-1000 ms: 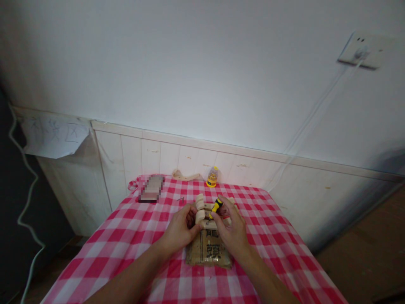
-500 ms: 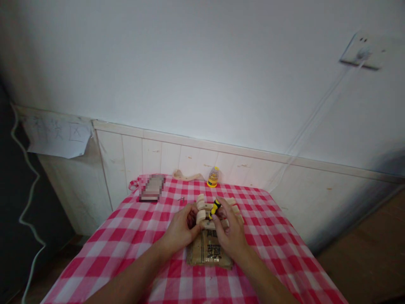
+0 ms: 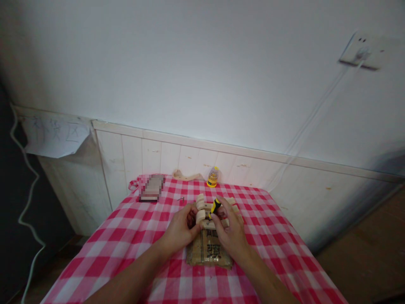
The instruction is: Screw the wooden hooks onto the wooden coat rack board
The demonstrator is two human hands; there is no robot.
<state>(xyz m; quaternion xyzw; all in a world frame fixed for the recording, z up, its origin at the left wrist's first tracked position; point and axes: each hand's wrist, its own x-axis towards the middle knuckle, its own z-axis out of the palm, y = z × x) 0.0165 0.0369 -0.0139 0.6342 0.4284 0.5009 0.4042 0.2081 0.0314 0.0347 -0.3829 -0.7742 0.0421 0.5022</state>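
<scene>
My right hand grips a short yellow-and-black screwdriver, held tilted with its lower end toward the wooden assembly. The tip is too small to make out. My left hand is closed on the left side of this pale wooden assembly, which has curved pieces along both sides and flat slats between them. Beneath it lies a piece of brown cardboard with dark printed characters. Part of the assembly's right side is hidden behind my right hand.
A red-and-white checked cloth covers the table. Toward the back are a blurred-out flat object, small dark metal bits, a curved wooden piece and a yellow-capped clear bottle. The panelled wall stands behind.
The screwdriver's handle and the fingers of my right hand have shifted very slightly. My left hand and the wooden assembly stay in place.
</scene>
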